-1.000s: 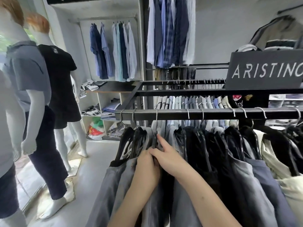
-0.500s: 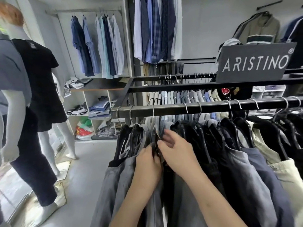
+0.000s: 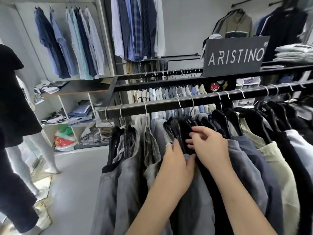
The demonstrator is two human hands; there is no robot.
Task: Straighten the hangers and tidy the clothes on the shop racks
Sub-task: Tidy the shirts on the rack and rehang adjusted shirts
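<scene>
Black garment [image 3: 183, 133] pinched between both hands. Left hand [image 3: 177, 164] curled round its front edge, thumb against grey cloth below. Right hand [image 3: 211, 147] just beside, fingers bent, tips gripping same black shoulder. Directly above: wire hook [image 3: 191, 106] over dark rail [image 3: 152, 106]. Left of hands: grey garments [image 3: 125, 167], spaced apart. Right of hands: navy garment [image 3: 254, 167], then beige garment [image 3: 277, 167], packed close. Beyond rail: ARISTINO sign [image 3: 233, 56], wall shirts [image 3: 71, 48]. Far left: mannequin [image 3: 13, 99].
</scene>
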